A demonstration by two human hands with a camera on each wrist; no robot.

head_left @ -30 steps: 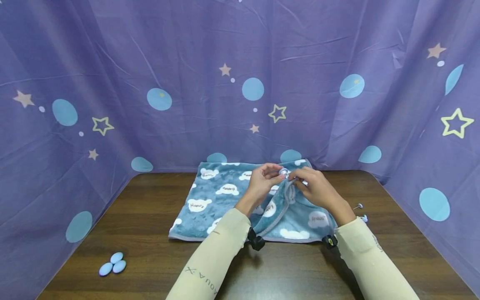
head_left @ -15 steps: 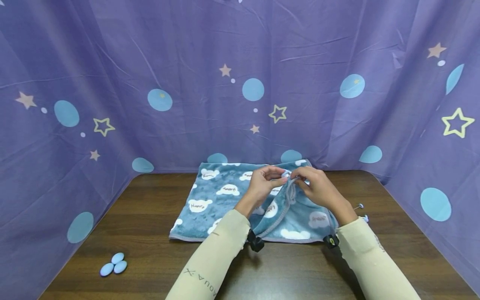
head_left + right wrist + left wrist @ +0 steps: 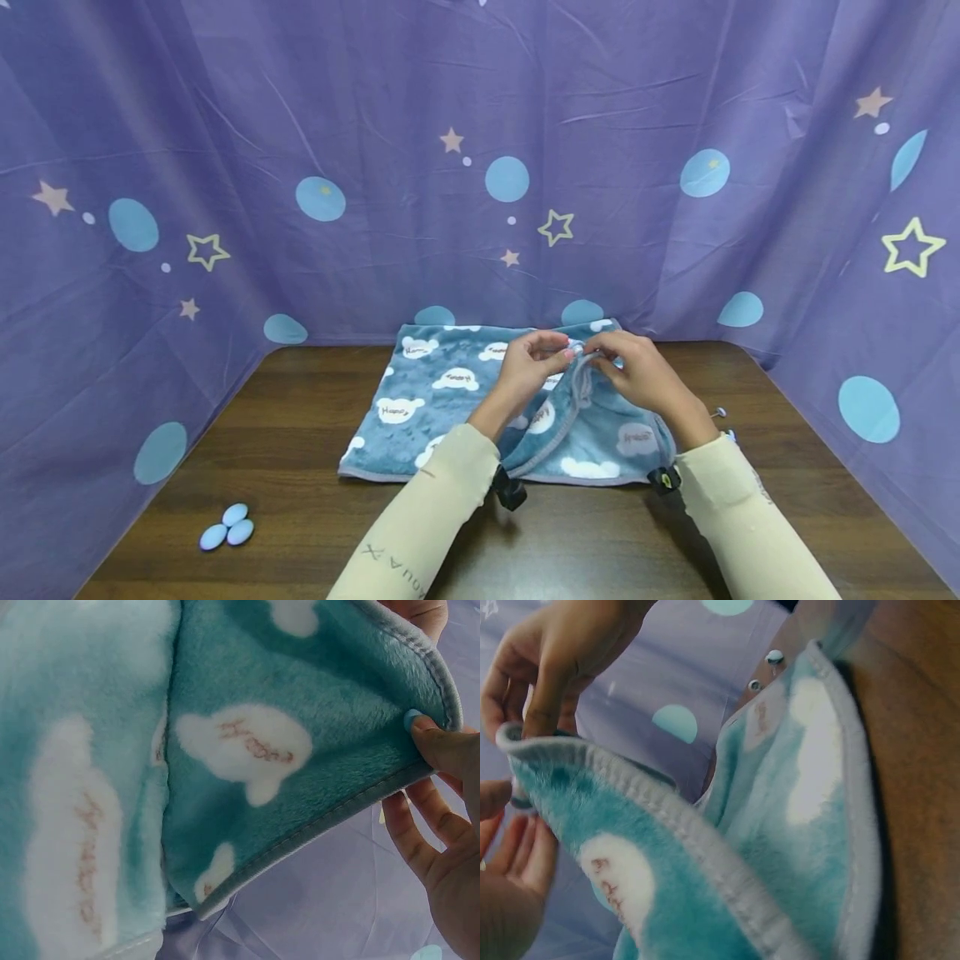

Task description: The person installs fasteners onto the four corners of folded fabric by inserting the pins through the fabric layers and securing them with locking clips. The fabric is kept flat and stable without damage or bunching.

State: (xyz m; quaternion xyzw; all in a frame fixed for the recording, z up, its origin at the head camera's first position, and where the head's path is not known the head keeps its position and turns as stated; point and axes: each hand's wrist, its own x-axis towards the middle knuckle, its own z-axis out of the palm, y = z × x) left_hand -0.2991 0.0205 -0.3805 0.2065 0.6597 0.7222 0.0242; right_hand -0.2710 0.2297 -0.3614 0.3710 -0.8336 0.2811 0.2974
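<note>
A teal plush blanket [image 3: 457, 404] with white bear-head patches and a grey stitched edge lies on the table, its right part folded and lifted. My left hand [image 3: 517, 371] pinches a small pale blue round-headed pin [image 3: 576, 347] at the raised corner; the fingers hide most of it. Close beside it, my right hand [image 3: 633, 371] pinches the blanket's grey edge. In the right wrist view, the right hand [image 3: 446, 795] has its thumb on the blanket's plush face and the other fingers behind the edge. The left wrist view has both hands meeting at the corner.
Three pale blue oval caps [image 3: 227, 527] sit together at the table's front left. Beyond the right forearm lie a round-headed pin [image 3: 719, 412] and another pin [image 3: 731, 435], partly hidden by the sleeve. A purple curtain [image 3: 420, 208] surrounds the brown wooden table [image 3: 285, 467].
The left hand has moved slightly right, bringing the round-headed pin up against the blanket corner, where less of it shows. The right hand keeps its pinch on the edge, shifted very slightly right.
</note>
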